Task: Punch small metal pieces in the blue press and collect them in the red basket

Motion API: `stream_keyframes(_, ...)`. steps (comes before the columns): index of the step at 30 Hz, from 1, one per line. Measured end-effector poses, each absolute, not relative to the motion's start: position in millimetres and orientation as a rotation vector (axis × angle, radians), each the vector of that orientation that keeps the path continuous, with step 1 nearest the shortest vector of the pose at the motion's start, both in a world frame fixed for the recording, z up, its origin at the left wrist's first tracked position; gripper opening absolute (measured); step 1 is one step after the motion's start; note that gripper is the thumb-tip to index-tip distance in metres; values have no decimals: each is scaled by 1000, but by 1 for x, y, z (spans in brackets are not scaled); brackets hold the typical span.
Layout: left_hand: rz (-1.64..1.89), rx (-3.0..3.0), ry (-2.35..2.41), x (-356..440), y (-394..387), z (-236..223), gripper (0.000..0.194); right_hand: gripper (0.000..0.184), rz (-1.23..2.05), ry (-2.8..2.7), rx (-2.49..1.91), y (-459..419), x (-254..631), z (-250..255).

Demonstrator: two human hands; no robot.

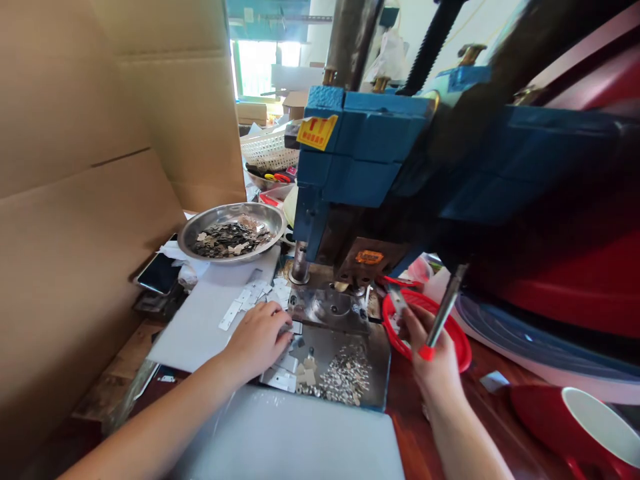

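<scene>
My left hand rests at the left front of the press bed, its fingers curled over a small flat metal plate that shows past the fingertips. Thumb and fingers of my right hand pinch another flat metal plate above a red plastic basket. A metal lever with a red tip crosses in front of this hand. Between the hands, small shiny rivet-like parts lie heaped on the steel bed. Several flat plates are spread beyond my left hand.
The blue press stands ahead, above its die block. A steel bowl of metal pieces sits at the left, near a phone and tall cardboard. A red-and-white container lies at the right.
</scene>
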State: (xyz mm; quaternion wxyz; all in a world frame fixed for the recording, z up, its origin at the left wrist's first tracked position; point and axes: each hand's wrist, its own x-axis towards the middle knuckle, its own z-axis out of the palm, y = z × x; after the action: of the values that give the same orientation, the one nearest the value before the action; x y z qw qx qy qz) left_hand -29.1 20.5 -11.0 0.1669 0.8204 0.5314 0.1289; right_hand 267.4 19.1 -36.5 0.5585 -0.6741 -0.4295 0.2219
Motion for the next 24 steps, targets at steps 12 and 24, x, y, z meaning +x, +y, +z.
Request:
stream_keyframes(12,264,2424,1515,-25,21,-19,17,22,390,-1937,-1617,-13,230,-42)
stream_keyframes(24,404,2353,1512,-29,14,-29,19,15,221,-2217,-1709,-10,210,-42)
